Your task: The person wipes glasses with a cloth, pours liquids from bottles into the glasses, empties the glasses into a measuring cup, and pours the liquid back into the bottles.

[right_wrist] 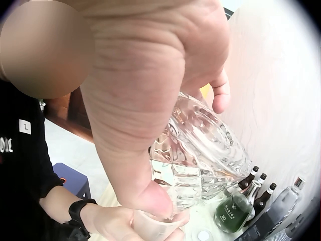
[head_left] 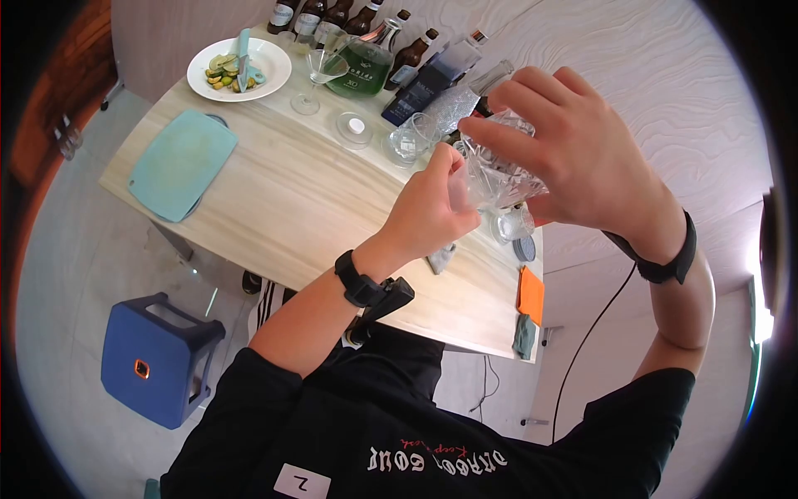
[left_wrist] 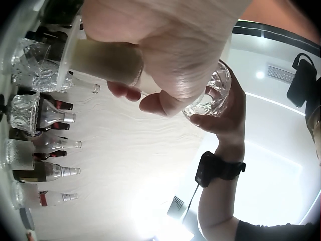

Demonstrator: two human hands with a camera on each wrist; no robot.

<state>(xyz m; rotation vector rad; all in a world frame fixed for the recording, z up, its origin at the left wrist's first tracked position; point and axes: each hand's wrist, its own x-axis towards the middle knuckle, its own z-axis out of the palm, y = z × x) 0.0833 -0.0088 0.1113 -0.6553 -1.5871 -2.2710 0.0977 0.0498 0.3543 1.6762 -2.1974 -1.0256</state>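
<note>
My right hand (head_left: 573, 154) grips a clear cut-glass vessel (right_wrist: 195, 160) from above, over the right part of the table. The vessel is tilted, with its lower end close over a small translucent plastic cup (right_wrist: 153, 227). Curled around that cup are the fingers of my left hand (head_left: 424, 208), which hides much of it in the head view. Faint markings show on the cup's side in the right wrist view. Seen from the left wrist, the cup (left_wrist: 103, 63) has a cloudy look, and the right hand (left_wrist: 225, 120) is behind the left palm.
Brown bottles (head_left: 337, 15), a green decanter (head_left: 366, 66) and a martini glass (head_left: 320, 71) line the far side. A white plate (head_left: 278, 62) holds sliced fruit and a knife. Left lies a pale green cutting board (head_left: 179, 162); an orange cloth (head_left: 530, 295) lies right. A blue stool (head_left: 137, 362) stands below.
</note>
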